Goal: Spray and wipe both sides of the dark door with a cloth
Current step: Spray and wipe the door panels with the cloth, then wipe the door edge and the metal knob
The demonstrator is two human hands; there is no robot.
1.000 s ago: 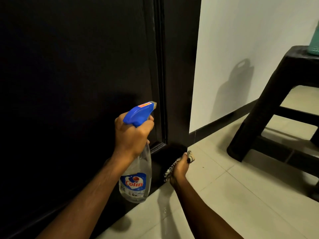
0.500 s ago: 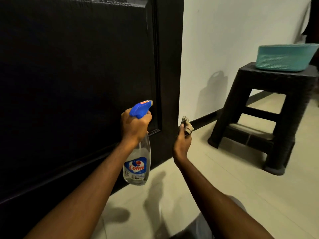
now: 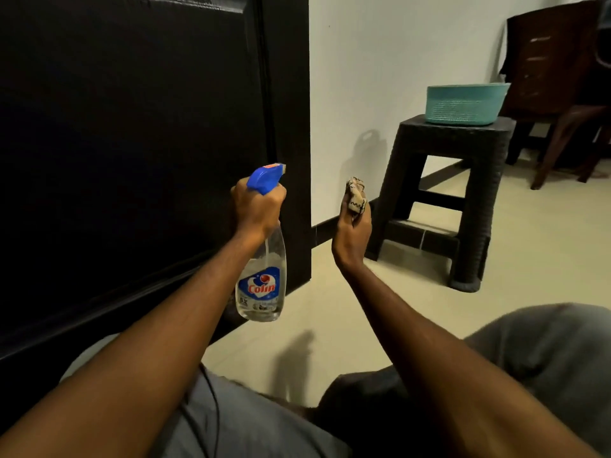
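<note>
Pale floor tiles [image 3: 529,246] and a white wall [image 3: 396,44] frame the door [image 3: 132,127], which fills the left of the view, its panel edge and right stile running down to the floor. Its face is too dark to tell whether any of it is wet.

Just in front of its lower right part hangs the bottle [image 3: 263,285], upright and partly full, with the blue nozzle aimed toward the door's edge. The left hand [image 3: 258,206] is wrapped round the neck under the spray head, a hold that would let it fire at once. The right hand [image 3: 352,233], beside the bottle but apart from it, clenches the cloth [image 3: 356,195] bunched at the fingertips. I judge it is raised near the door's edge so it can wipe as soon as spray lands. Neither cloth nor bottle touches the door.

The likely step is spraying the low part of this side. The person sits or crouches low, grey-clad knees at the bottom of the view, which suits reaching the lower panel.

Further right a dark stool [image 3: 469,226] stands by the wall carrying a teal basket [image 3: 466,105], with a brown chair [image 3: 555,61] beyond, all well apart from the work.
</note>
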